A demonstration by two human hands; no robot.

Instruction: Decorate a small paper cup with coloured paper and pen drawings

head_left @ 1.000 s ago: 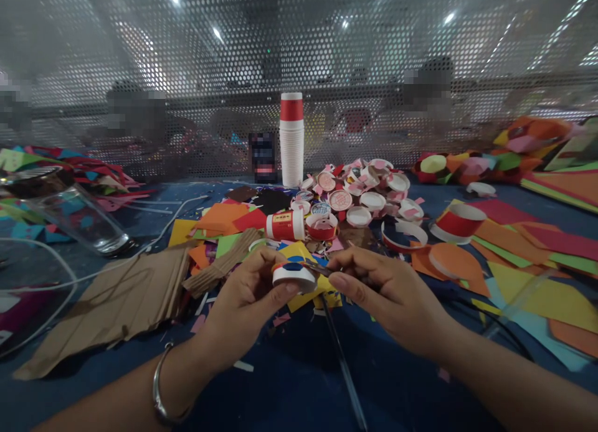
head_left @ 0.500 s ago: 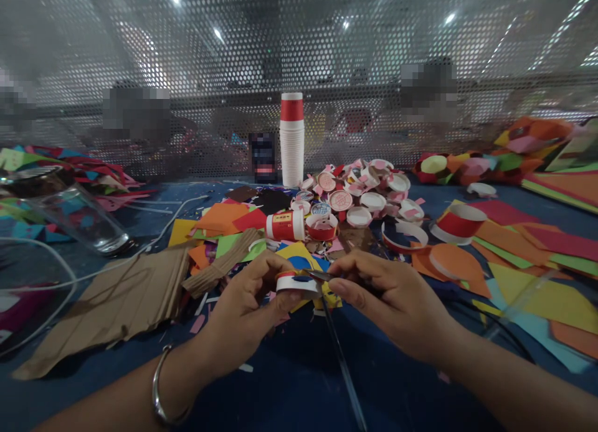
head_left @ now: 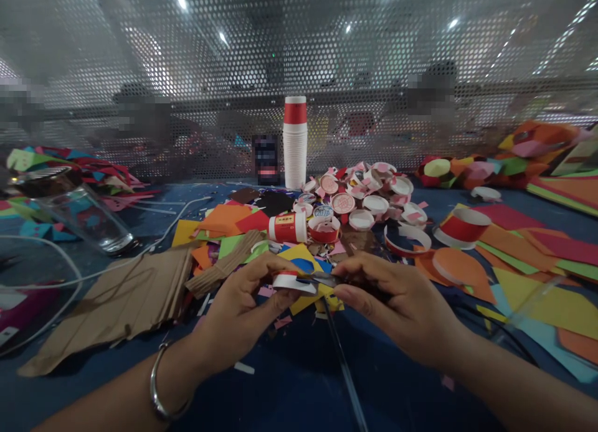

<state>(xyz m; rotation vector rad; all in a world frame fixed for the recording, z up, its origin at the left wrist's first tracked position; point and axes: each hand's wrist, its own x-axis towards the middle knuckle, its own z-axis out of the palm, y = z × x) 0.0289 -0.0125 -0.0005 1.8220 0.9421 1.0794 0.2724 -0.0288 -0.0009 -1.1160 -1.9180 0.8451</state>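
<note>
Near the middle of the view, my left hand (head_left: 245, 301) pinches a cut piece of paper cup (head_left: 292, 284), white with a red edge, between thumb and fingers. A metal bangle circles that wrist. My right hand (head_left: 390, 295) is closed around scissors (head_left: 327, 279), whose handles are mostly hidden by the fingers. The blades point left and meet the right side of the cup piece. Yellow and blue paper (head_left: 301, 256) lies just behind the hands. Below them, a long thin clear stick (head_left: 344, 363) runs toward the front edge.
Behind the hands lie a red paper cup (head_left: 288, 227) on its side, a heap of cut cup bottoms (head_left: 362, 198) and a tall cup stack (head_left: 295, 152). Cardboard (head_left: 112, 301) and a tilted glass jar (head_left: 88, 217) are left; coloured paper (head_left: 537, 295) is right. A perforated metal screen (head_left: 261, 52) stands behind.
The scissor blades have shifted slightly at the cup piece, whose right end now looks narrower and more pointed. Both hands keep nearly the same place; the whole view has moved slightly.
</note>
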